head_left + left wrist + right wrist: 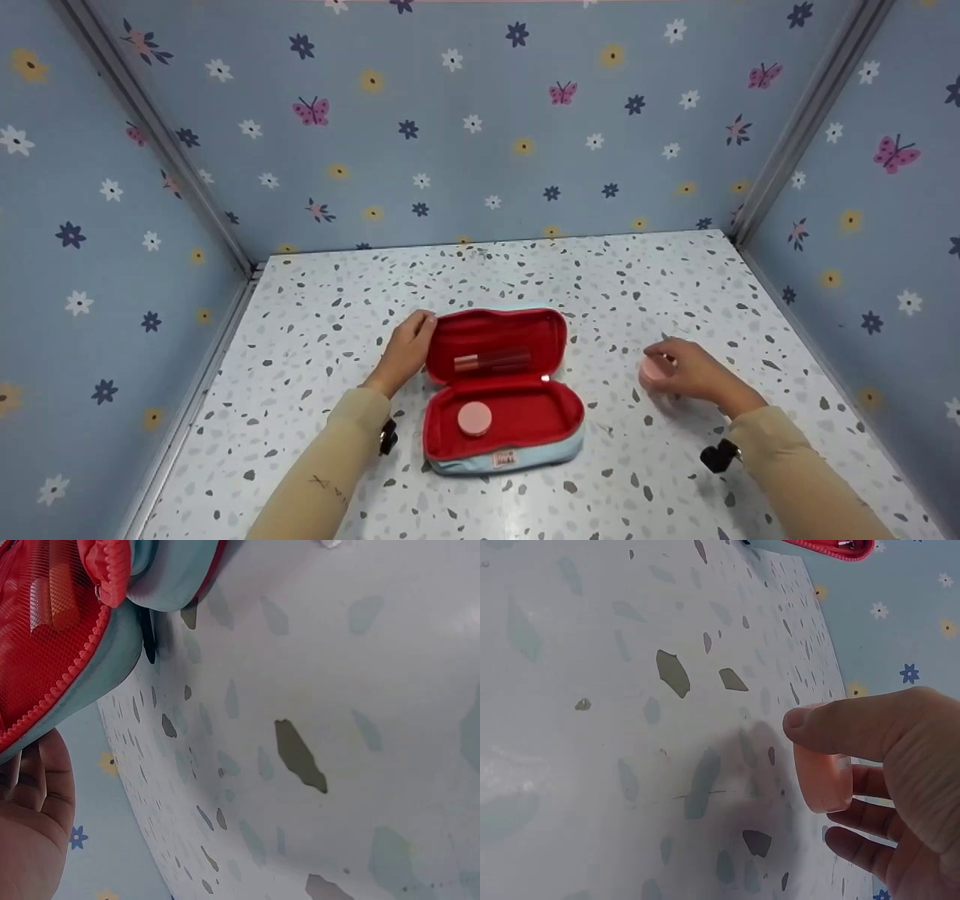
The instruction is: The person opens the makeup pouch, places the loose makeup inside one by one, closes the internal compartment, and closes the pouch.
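With left hand (406, 351), grips lid (499, 331) of blue, red-lined pouch (551, 452) at its left edge, fingers (57, 757) narrowly bent round it. With right hand (694, 369), pinches round pink container (655, 373) between thumb and fingers, right of pouch, near desk (615, 480). Includes second pink container (475, 418) inside pouch base.

The case (544, 451) looks cloth, its pocket (64, 664) mesh, the held container (821, 784) smooth plastic.

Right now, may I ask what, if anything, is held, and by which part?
The right hand holds a round pink container by its side; the left hand, a zippered case by its lid.
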`<state>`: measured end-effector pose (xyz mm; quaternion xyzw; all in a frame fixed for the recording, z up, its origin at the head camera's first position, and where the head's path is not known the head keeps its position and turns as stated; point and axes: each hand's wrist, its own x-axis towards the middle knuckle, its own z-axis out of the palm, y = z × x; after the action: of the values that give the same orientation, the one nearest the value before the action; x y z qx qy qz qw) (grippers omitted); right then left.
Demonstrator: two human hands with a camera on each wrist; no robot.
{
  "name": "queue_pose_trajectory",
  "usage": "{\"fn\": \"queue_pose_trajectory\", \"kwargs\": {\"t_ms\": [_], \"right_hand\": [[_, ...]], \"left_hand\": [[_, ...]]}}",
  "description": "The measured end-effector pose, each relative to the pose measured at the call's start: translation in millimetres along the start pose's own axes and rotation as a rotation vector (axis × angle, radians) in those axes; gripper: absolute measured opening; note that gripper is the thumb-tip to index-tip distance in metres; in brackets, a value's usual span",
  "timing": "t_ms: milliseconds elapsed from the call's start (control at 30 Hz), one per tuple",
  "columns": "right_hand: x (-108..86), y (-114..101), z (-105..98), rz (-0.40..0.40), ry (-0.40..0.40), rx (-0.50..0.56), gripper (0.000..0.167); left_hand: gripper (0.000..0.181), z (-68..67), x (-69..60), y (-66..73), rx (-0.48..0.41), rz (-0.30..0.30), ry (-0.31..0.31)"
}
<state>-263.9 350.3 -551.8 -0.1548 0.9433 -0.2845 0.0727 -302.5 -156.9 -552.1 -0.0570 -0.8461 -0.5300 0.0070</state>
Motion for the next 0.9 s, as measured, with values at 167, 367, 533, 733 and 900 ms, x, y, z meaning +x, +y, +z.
{"fn": "queue_pose_trajectory", "kwargs": {"t_ms": [167,367,533,733,900], "right_hand": [[2.0,-6,2,-0.038,0.007,-0.025,0.060],[5.8,-12,5,-0.090,0.008,-0.078,0.057],[7.9,-19,9,-0.134,0.012,-0.092,0.054],[10.1,-30,12,-0.182,0.012,-0.087,0.050],[12.4,-38,14,-0.211,0.002,-0.087,0.052]], "left_hand": [[0.034,0.1,-0.2,-1.7,0.000,0.007,0.008],[0.032,0.1,-1.0,-2.1,-0.008,0.019,0.011],[0.033,-0.1,-0.1,-1.4,-0.001,0.022,0.012],[0.033,-0.4,-0.4,-1.1,-0.008,0.022,0.007],[0.033,-0.7,-0.4,-0.8,-0.007,0.023,0.005]]}}
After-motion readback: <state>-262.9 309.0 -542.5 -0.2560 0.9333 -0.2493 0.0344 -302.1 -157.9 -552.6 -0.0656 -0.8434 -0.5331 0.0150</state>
